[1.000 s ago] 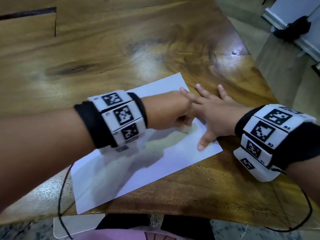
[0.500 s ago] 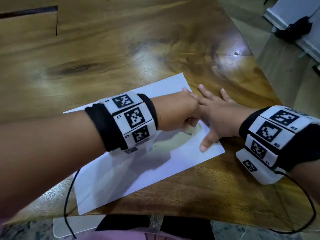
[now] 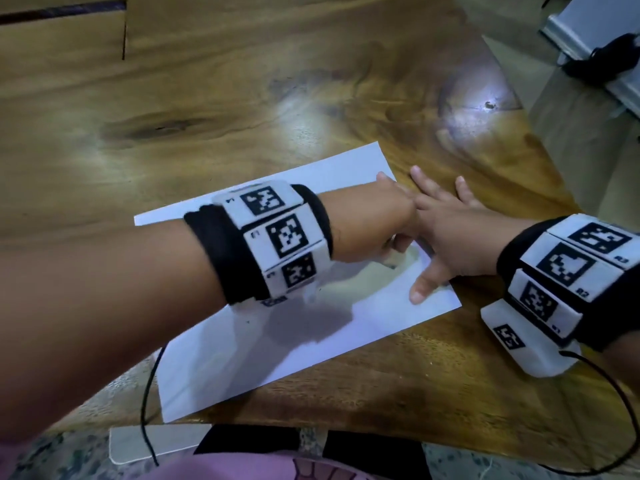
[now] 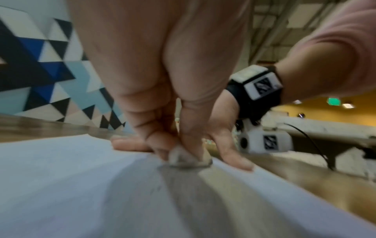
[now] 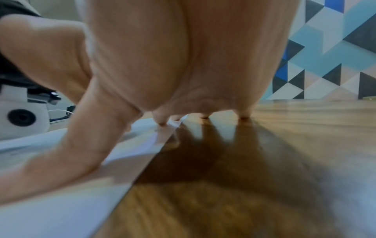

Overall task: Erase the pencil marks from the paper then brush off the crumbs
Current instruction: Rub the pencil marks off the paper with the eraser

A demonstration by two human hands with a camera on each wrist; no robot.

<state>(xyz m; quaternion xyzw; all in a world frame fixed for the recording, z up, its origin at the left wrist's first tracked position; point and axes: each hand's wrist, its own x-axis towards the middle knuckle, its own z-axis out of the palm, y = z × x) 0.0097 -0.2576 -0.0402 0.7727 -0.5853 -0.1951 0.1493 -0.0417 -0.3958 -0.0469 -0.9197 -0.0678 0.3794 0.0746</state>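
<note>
The paper [image 3: 311, 327] lies on the table [image 3: 242, 98]. At its far right corner the left hand [image 3: 367, 226] pinches an eraser [image 4: 179, 157] against it; the right hand [image 3: 446, 233] presses flat beside, fingers spread. Erasing looks underway, with brushing off crumbs not yet done.

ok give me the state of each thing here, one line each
paper: flat on the table, near corner over the edge
eraser: pinched, pressed to the paper
left hand: curled, pinching the eraser
right hand: spread flat, thumb on the paper, outer fingers on the table
table: wooden, glossy
</note>
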